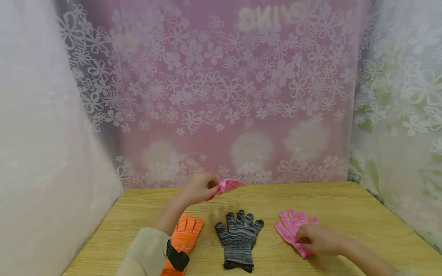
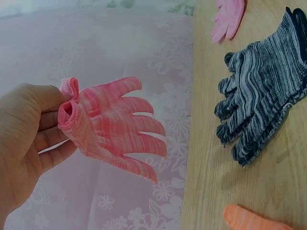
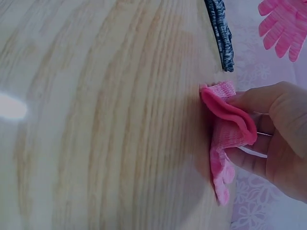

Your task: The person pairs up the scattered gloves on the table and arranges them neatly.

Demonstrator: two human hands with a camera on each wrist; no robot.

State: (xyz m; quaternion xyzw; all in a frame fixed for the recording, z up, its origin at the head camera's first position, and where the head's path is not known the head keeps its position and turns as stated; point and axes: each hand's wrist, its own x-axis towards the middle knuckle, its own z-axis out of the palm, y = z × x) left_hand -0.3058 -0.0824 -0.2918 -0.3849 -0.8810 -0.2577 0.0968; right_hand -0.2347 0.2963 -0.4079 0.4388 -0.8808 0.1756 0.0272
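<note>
Raised above the back of the table, my left hand (image 1: pixel 202 188) pinches the cuff of a pink knit glove (image 2: pixel 127 122), whose fingers point away from the hand. My right hand (image 1: pixel 319 239) grips the cuff of a second pink glove (image 1: pixel 291 226), which lies at the right of the table with its fingers toward the back. In the right wrist view the thumb and fingers close on that glove's cuff (image 3: pixel 230 120), its opening showing. Between the hands a grey-and-black striped glove (image 1: pixel 239 239) lies with its fingers toward the back.
An orange glove (image 1: pixel 186 235) lies at the left, partly hidden behind the left forearm and its black wrist strap (image 1: pixel 177 257). Beyond the wooden table (image 1: pixel 269 199) hangs a pink flowered curtain (image 1: pixel 221 115). Pale curtains (image 1: pixel 404 126) stand along both sides.
</note>
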